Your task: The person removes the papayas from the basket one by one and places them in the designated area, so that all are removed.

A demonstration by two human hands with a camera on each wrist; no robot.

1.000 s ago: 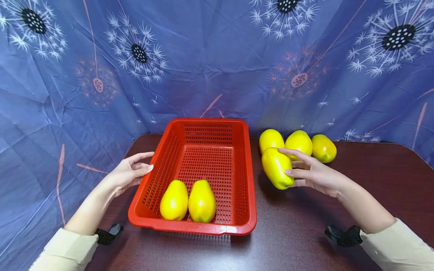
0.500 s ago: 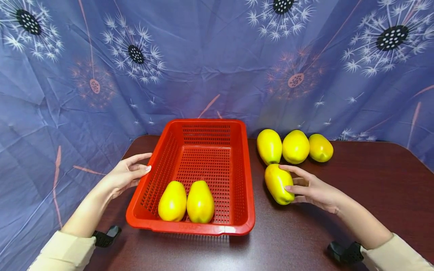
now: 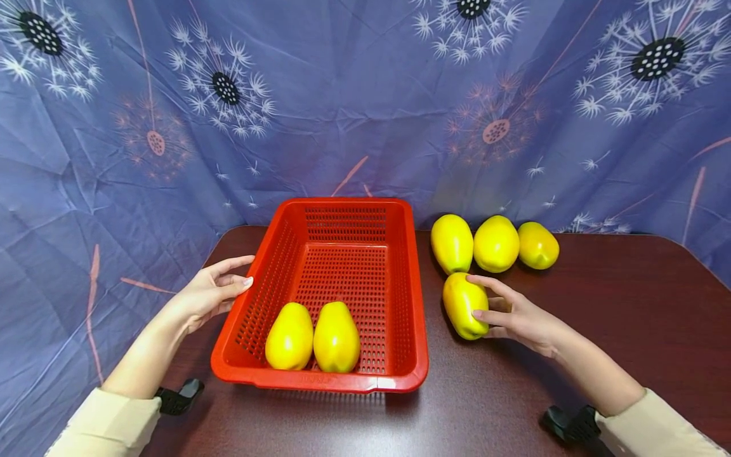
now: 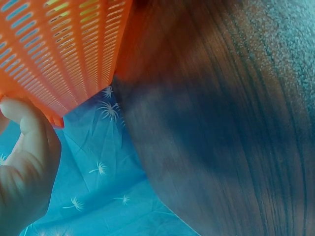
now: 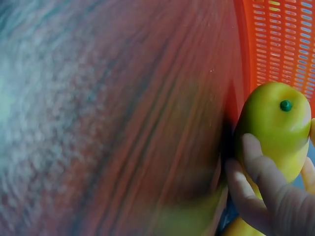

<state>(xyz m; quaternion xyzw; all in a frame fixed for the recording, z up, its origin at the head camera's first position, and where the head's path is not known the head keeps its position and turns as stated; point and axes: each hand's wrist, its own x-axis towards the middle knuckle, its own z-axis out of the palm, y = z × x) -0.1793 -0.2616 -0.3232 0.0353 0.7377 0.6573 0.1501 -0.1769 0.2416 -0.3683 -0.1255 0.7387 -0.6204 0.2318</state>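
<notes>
Right hand (image 3: 516, 315) curls round a yellow fruit (image 3: 464, 304) on the table (image 3: 628, 317), centre right, just beside the red basket (image 3: 400, 381).
Left hand (image 3: 214, 293) rests spread against the basket's left wall. The fruit looks smooth, firm and probably slippery; best gripped round its broad middle.

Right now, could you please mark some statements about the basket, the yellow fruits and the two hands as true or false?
1. Two yellow fruits lie inside the red basket. True.
2. The right hand holds a yellow fruit on the table. True.
3. The left hand grips a fruit. False: it touches the basket's left side and holds no fruit.
4. Three more fruits lie in a row behind the held one. True.
5. The basket is blue. False: it is red.
6. The held fruit is inside the basket. False: it is outside, to the basket's right.
</notes>
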